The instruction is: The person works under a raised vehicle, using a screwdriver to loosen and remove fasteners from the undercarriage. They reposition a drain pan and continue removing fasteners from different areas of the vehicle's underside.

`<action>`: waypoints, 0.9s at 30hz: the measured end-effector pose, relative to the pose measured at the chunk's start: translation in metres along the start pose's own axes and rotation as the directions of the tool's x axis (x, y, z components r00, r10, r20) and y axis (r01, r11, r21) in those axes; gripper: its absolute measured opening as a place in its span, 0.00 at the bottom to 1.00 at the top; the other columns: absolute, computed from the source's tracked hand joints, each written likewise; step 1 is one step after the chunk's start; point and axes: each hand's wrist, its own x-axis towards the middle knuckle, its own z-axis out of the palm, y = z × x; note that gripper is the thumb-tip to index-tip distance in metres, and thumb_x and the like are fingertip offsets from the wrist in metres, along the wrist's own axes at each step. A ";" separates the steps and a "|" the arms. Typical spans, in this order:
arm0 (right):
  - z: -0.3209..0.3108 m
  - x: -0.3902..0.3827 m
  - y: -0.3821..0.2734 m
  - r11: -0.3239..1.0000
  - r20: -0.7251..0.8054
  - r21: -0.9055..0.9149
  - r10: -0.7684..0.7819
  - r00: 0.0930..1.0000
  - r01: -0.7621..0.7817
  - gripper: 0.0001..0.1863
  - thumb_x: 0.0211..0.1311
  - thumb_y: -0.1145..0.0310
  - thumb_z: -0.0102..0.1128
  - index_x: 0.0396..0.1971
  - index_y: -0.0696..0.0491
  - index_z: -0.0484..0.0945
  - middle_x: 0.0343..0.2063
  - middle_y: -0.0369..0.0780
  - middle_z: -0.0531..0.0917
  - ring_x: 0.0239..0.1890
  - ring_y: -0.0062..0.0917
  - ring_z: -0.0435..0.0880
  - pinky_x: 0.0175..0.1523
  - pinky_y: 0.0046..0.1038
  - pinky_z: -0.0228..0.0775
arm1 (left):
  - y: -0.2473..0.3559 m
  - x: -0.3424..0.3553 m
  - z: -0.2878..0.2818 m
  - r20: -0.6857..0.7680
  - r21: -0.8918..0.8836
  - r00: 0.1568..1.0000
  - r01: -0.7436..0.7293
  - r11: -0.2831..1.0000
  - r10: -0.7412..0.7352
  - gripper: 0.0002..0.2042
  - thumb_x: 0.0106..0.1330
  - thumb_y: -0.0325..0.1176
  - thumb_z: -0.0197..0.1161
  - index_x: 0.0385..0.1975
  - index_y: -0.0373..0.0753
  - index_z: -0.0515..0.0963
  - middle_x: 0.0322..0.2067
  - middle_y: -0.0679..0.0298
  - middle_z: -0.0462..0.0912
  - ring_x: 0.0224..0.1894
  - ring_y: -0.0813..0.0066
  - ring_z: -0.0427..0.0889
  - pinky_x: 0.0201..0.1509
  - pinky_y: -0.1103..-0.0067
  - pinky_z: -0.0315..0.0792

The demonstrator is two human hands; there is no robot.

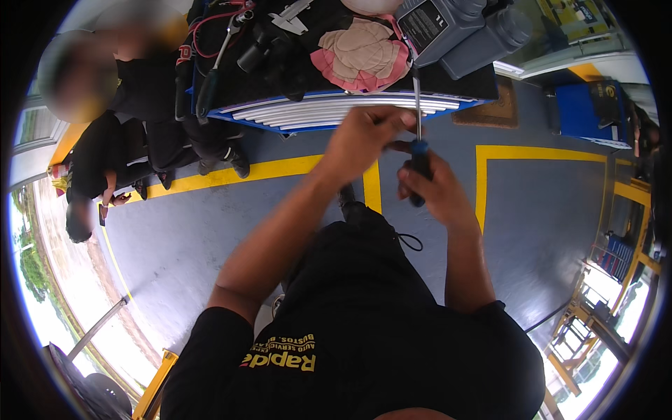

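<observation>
My right hand [437, 187] is wrapped round the dark handle of a screwdriver [419, 115] with a blue collar. Its metal shaft points away from me, toward the edge of a tool cabinet [301, 112]. Just left of the shaft, my left hand [367, 140] has its fingers curled, thumb and forefinger close together. Whether those fingers touch the shaft or hold something small is hidden. Beyond the hands, a pile of round pink and beige cloths [362, 54] lies on the cabinet's black top. Beside it are grey plastic bottles [441, 31].
On the cabinet's left lie a ratchet [212, 85], a metal caliper [290, 19] and a black tool [269, 59]. People in dark clothes stand or bend at the far left. Yellow lines [371, 185] mark the grey floor. A blue cabinet [584, 112] stands far right.
</observation>
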 end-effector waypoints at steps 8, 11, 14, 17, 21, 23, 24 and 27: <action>-0.027 0.035 -0.021 0.888 -0.249 -0.459 -0.176 0.952 0.044 0.10 0.60 0.65 0.63 0.37 0.55 0.80 0.26 0.37 0.80 0.28 0.21 0.77 0.38 0.26 0.69 | 0.020 0.049 -0.073 0.132 0.972 0.917 -0.193 0.131 0.376 0.10 0.63 0.39 0.66 0.37 0.40 0.82 0.27 0.60 0.85 0.26 0.68 0.82 0.32 0.74 0.73; -0.026 0.050 -0.022 0.893 -0.268 -0.444 -0.206 0.941 0.069 0.11 0.60 0.64 0.64 0.37 0.54 0.80 0.26 0.37 0.80 0.29 0.22 0.77 0.38 0.26 0.69 | 0.012 0.061 -0.082 0.205 0.970 0.893 -0.240 0.040 0.401 0.09 0.61 0.39 0.67 0.35 0.41 0.81 0.25 0.60 0.84 0.26 0.63 0.82 0.32 0.74 0.73; -0.022 0.055 -0.020 0.896 -0.290 -0.434 -0.241 0.926 0.097 0.09 0.60 0.65 0.64 0.37 0.53 0.80 0.25 0.35 0.79 0.28 0.19 0.75 0.36 0.24 0.68 | 0.021 0.069 -0.086 0.144 0.966 0.903 -0.217 0.142 0.404 0.10 0.60 0.38 0.67 0.36 0.41 0.81 0.26 0.60 0.84 0.27 0.66 0.83 0.34 0.76 0.74; -0.027 0.058 -0.019 0.960 -0.278 -0.271 -0.148 0.949 0.070 0.08 0.60 0.67 0.63 0.38 0.52 0.80 0.23 0.32 0.77 0.26 0.15 0.73 0.33 0.21 0.65 | 0.057 0.069 -0.091 -0.002 0.864 0.923 -0.191 0.466 0.384 0.10 0.60 0.37 0.67 0.38 0.40 0.82 0.28 0.61 0.85 0.29 0.78 0.82 0.38 0.79 0.73; -0.032 0.068 -0.025 0.937 -0.286 -0.296 -0.274 0.918 0.187 0.08 0.60 0.69 0.64 0.38 0.52 0.80 0.22 0.30 0.76 0.26 0.12 0.71 0.31 0.17 0.62 | 0.139 0.052 -0.088 0.075 0.869 0.823 -0.331 0.367 0.563 0.09 0.63 0.34 0.65 0.34 0.36 0.79 0.27 0.66 0.80 0.29 0.82 0.77 0.34 0.83 0.70; -0.034 0.078 -0.037 0.896 -0.259 -0.366 -0.359 0.897 0.253 0.10 0.60 0.69 0.65 0.40 0.54 0.79 0.25 0.31 0.77 0.26 0.13 0.73 0.32 0.16 0.65 | 0.163 0.045 -0.094 0.070 0.824 0.851 -0.344 0.450 0.521 0.07 0.64 0.34 0.65 0.34 0.37 0.78 0.24 0.66 0.77 0.25 0.80 0.75 0.30 0.82 0.71; -0.030 0.082 -0.042 0.918 -0.230 -0.269 -0.356 0.906 0.292 0.11 0.59 0.69 0.66 0.40 0.53 0.78 0.25 0.30 0.77 0.27 0.13 0.72 0.33 0.17 0.66 | 0.172 0.040 -0.104 0.076 0.778 0.843 -0.384 0.498 0.532 0.09 0.62 0.36 0.67 0.36 0.38 0.79 0.24 0.65 0.78 0.25 0.78 0.75 0.33 0.79 0.72; -0.006 0.094 -0.054 0.904 -0.183 -0.086 -0.428 0.885 0.419 0.14 0.56 0.72 0.69 0.42 0.52 0.76 0.28 0.31 0.76 0.30 0.13 0.73 0.36 0.19 0.68 | 0.185 -0.011 -0.102 0.103 0.764 0.908 -0.334 0.552 0.406 0.13 0.59 0.39 0.69 0.35 0.36 0.79 0.28 0.66 0.80 0.32 0.81 0.77 0.40 0.81 0.72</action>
